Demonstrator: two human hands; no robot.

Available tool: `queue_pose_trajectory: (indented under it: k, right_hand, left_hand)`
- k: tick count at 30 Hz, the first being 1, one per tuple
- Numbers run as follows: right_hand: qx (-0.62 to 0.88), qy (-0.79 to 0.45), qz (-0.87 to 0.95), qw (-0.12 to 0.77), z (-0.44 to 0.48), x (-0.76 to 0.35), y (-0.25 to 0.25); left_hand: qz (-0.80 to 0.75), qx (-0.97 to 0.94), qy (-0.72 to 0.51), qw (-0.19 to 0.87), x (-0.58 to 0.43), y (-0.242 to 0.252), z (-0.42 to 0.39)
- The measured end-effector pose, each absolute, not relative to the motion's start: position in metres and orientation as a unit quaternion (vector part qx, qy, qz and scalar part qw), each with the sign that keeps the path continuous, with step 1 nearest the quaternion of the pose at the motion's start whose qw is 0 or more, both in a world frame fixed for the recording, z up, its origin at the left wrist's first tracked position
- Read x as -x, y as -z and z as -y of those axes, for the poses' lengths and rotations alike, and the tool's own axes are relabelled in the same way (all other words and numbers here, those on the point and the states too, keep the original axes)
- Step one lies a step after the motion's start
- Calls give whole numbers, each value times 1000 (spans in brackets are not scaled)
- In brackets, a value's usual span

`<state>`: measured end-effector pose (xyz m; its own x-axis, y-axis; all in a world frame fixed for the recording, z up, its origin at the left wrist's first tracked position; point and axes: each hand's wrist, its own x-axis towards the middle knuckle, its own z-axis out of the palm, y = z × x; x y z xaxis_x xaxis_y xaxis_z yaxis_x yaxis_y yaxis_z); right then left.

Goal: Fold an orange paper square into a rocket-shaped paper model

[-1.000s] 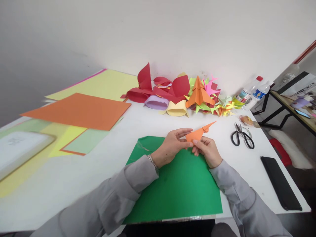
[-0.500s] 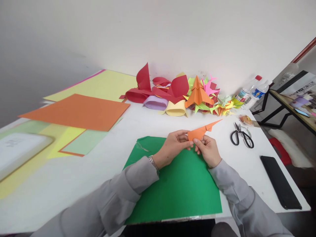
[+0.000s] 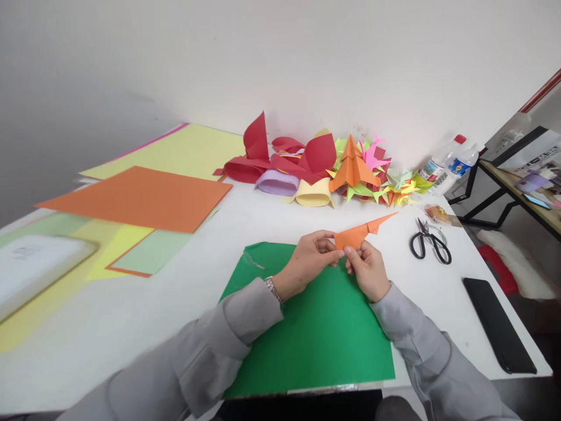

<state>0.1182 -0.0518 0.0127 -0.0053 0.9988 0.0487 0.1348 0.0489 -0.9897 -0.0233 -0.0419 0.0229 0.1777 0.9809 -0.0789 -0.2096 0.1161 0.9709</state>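
Note:
A folded orange paper (image 3: 350, 235) with a long thin point is held up above the green sheet (image 3: 307, 327). My left hand (image 3: 309, 262) pinches its lower left edge between thumb and fingers. Close beside it, my right hand (image 3: 368, 268) grips the bottom edge, thumb in front and fingers partly hidden behind. The paper's narrow tip points to the upper right. Both thumbs nearly touch below the paper.
Orange sheets (image 3: 144, 199) and pale ones lie at left near a white device (image 3: 39, 266). Folded paper shapes (image 3: 353, 169) and bottles (image 3: 442, 158) stand by the wall. At right are black-handled scissors (image 3: 418, 245) and a black flat case (image 3: 497, 324).
The right hand has shifted very slightly left along the lower edge of the orange paper. Both hands still hold it, and the view has moved slightly.

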Motion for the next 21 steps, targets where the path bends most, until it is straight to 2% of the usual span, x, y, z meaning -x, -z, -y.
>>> queue_pose_trajectory:
  k: [8, 21]
  right_hand:
    - [519, -430, 555, 487, 52, -119, -12]
    - [490, -482, 531, 496, 49, -122, -15]
  left_hand:
    - [-439, -447, -488, 608, 23, -23, 42]
    - [-407, -421, -501, 637, 24, -26, 43]
